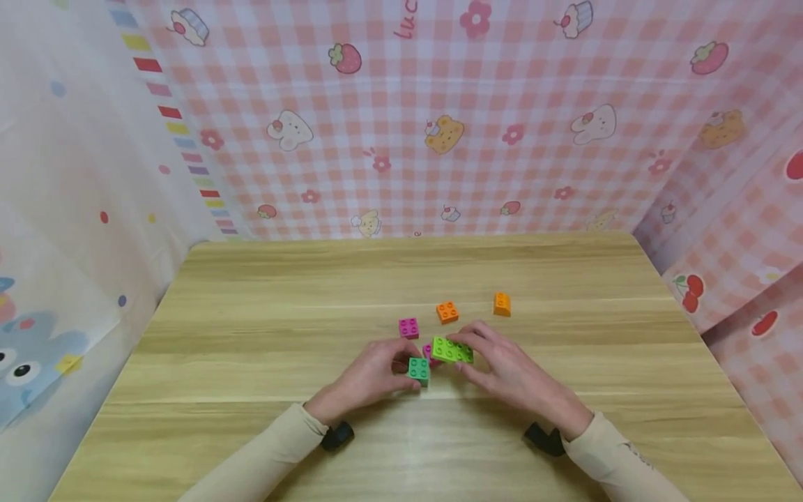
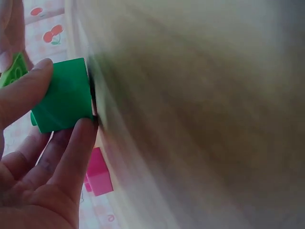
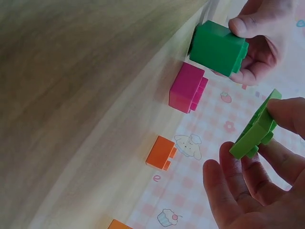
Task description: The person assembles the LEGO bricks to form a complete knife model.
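Note:
My left hand [image 1: 375, 371] grips a dark green square brick [image 1: 418, 371] between thumb and fingers, low over the table with its studs up in the head view. The right hand [image 1: 507, 366] pinches a lime green brick [image 1: 452, 350], longer and thinner, with thumb on one side and fingers on the other. In the right wrist view this lime brick [image 3: 255, 128] is held tilted, apart from the dark green brick [image 3: 219, 47]. A pink brick [image 1: 428, 351] lies between the two hands, partly hidden by the lime one. Just beyond the left hand stands another pink brick [image 1: 408, 328].
An orange square brick [image 1: 447, 312] lies past the right hand, and an orange brick with a sloped side [image 1: 502, 304] is farther right. The wooden table [image 1: 301, 279] meets patterned cloth [image 1: 401, 139] at its back and sides.

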Motion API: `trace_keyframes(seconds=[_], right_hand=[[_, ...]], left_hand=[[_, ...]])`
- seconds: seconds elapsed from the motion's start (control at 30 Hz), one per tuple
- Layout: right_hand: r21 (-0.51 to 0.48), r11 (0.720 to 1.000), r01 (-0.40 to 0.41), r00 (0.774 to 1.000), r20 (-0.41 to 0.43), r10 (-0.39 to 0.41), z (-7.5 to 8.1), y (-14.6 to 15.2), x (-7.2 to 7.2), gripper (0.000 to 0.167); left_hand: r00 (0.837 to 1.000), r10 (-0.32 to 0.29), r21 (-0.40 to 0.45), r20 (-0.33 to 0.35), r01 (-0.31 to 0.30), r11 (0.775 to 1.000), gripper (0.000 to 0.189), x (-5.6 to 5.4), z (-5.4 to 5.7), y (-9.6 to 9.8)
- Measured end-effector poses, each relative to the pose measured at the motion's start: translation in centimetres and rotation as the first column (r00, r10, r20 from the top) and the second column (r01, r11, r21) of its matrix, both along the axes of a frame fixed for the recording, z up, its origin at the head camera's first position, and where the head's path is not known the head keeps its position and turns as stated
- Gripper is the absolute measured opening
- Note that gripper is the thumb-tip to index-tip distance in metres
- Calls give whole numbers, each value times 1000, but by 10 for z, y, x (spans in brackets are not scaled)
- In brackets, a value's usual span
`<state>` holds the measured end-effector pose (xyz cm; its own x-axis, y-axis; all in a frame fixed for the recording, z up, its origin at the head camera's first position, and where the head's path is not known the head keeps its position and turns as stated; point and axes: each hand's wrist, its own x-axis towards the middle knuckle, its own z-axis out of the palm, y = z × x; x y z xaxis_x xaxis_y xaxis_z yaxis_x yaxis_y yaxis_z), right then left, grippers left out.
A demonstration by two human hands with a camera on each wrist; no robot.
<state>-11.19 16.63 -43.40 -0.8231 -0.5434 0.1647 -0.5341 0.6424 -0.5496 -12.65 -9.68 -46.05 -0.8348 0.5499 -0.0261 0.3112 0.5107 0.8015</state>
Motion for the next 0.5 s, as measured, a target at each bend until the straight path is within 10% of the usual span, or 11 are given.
trace_keyframes(seconds=[0.5], right_hand=[[-2, 999, -37, 998, -46, 37, -3, -5, -1, 43]], left_hand=[[999, -32, -12, 22, 33, 999, 53, 1, -2, -5]])
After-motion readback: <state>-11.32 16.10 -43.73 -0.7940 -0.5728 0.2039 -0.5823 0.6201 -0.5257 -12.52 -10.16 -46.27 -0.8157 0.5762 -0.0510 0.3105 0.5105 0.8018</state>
